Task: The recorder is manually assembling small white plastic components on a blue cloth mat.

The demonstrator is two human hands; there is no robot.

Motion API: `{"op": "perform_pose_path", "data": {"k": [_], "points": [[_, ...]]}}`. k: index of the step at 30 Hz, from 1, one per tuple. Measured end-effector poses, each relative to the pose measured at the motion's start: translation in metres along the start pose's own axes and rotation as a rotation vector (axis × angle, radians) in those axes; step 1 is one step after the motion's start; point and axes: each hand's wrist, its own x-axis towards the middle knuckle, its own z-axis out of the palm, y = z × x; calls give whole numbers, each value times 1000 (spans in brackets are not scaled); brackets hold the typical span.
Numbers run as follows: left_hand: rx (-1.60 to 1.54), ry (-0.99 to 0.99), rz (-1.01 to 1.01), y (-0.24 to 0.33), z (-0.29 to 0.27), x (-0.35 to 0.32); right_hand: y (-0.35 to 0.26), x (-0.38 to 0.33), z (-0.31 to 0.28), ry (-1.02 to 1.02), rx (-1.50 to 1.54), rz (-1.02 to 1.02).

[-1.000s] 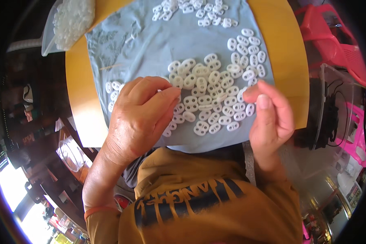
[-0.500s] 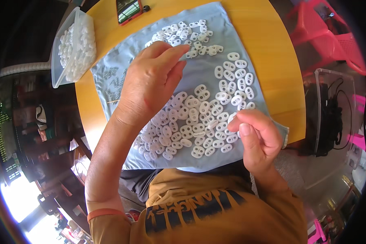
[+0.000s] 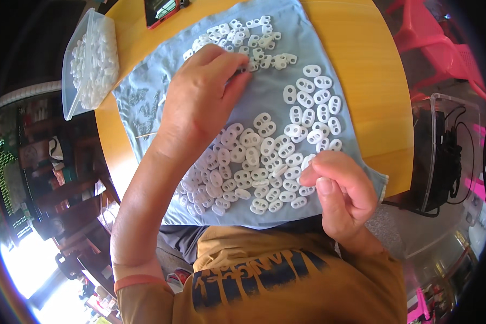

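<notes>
From my end of the feed, the biggest thing up is the yellow-brown wooden counter [image 3: 356, 48], with a reddish-pink plastic chair [image 3: 443, 54] beyond it on the right. Spread over the counter, a light-blue cloth [image 3: 275, 92], and here I have most of the action. Over by the cloth's left edge stands a clear plastic tub [image 3: 68, 65], heaped with white pieces (too blurred for me to make out each one).

Now the hands! The left hand [image 3: 197, 97] reaches over the far side of the cloth, its thumb and index fingers [image 3: 236, 87] right at a far cluster of small angular white pieces [image 3: 264, 43]; I cannot tell whether they pinch one. The right hand [image 3: 343, 191] is at the near right, fingers curled, thumb close to the index finger. A white piece [image 3: 308, 161] shows right beside that index fingertip; whether it is gripped, I cannot tell.

Up top, a dark-screened phone in a red case [image 3: 161, 12], partly cut off. On the cloth's left, a thin straw-coloured stick [image 3: 146, 136]. Smallest in shape, white oval two-holed pieces [image 3: 259, 174] crowd the near middle, some overlapping, with more of them in a loose band along the cloth's right side.
</notes>
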Motion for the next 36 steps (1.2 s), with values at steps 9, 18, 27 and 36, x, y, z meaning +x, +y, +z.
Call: {"op": "perform_pose_path", "data": {"k": [9, 18, 27, 36], "points": [[-35, -265, -69, 9, -19, 16, 6, -10, 4, 73, -59, 16], [-695, 235, -534, 1, -51, -78, 7, -18, 13, 182, -91, 7], [-723, 1020, -725, -31, -91, -268, -8, -21, 23, -7, -730, -569], [-648, 1187, -766, -62, -94, -316, -45, -83, 63, -700, -67, 491]]}}
